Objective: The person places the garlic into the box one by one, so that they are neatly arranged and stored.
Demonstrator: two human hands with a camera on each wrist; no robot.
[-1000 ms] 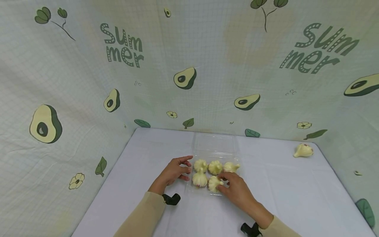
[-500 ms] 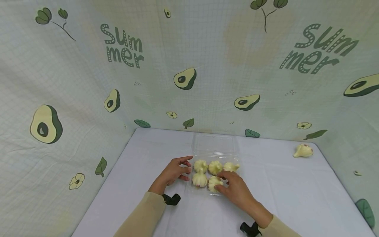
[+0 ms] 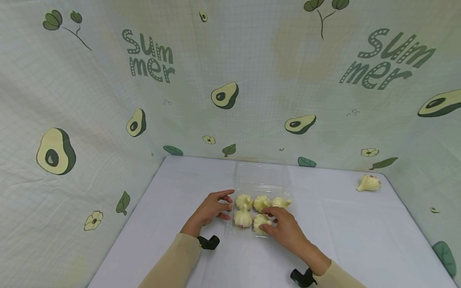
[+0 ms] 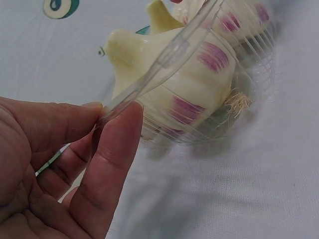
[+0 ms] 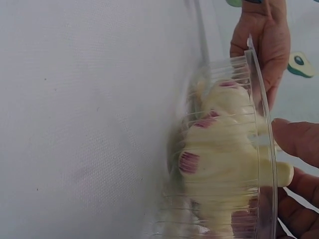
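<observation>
A clear plastic clamshell box (image 3: 232, 234) lies on the table with its lid (image 3: 261, 175) folded back. Inside sit several garlic bulbs (image 3: 243, 219) in two rows. My left hand (image 3: 213, 208) is at the box's left side; in the left wrist view, thumb and fingertip pinch its thin rim (image 4: 172, 55). My right hand (image 3: 286, 228) reaches over the front row and holds a garlic bulb (image 3: 260, 223) between thumb and fingers. From the right wrist, this bulb's stem (image 5: 284, 174) rises above the rim, with fingers close against it.
Another garlic bulb (image 3: 369, 183) lies alone near the far right corner of the white-covered table (image 3: 345, 228). A patterned cloth with avocado prints (image 3: 225, 95) hangs behind and at both sides. Each wrist wears a black camera mount (image 3: 209, 242).
My right hand has shifted slightly left over the front-row bulb, its thumb and forefinger reaching farther across it. The left hand stays at the box's rim.
</observation>
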